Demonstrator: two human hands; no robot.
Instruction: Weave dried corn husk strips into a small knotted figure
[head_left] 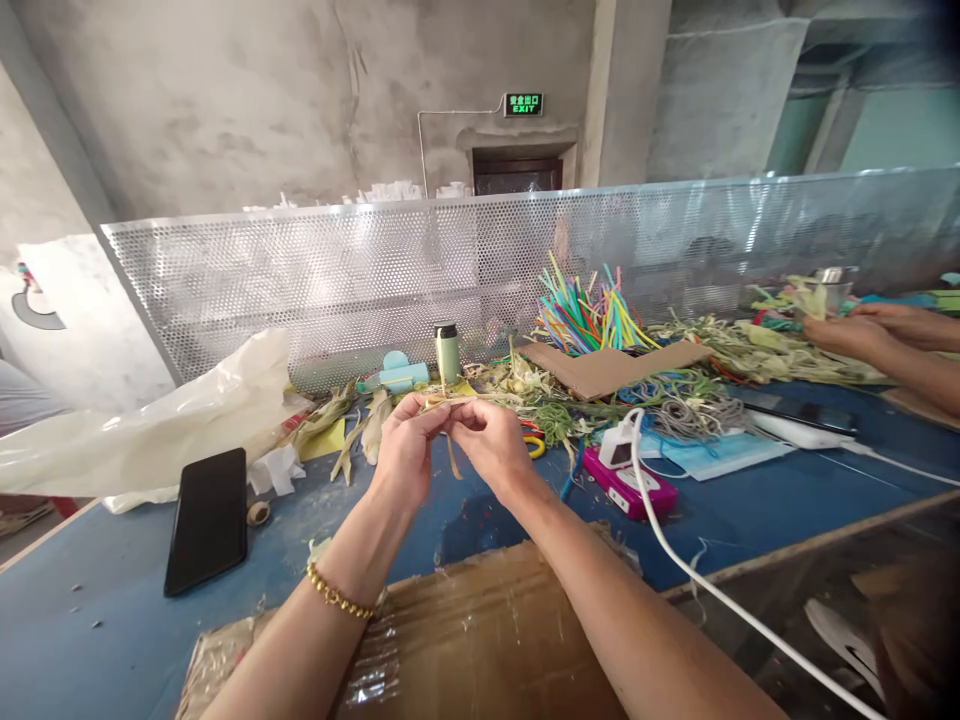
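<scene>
Above the blue table (pixel 112 620), my left hand (pixel 405 450) and right hand (pixel 491 440) meet, fingertips pinched shut on a pale straw strip (pixel 450 401) stretched between them. Its loose end dangles between my palms.

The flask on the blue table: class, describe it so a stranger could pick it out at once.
Find the perforated metal screen backing the blue table. At its foot, beyond the straw strip pinched by the left hand and right hand, stands the flask. It alone stands upright: a pale green cylinder with a dark lid.
</scene>
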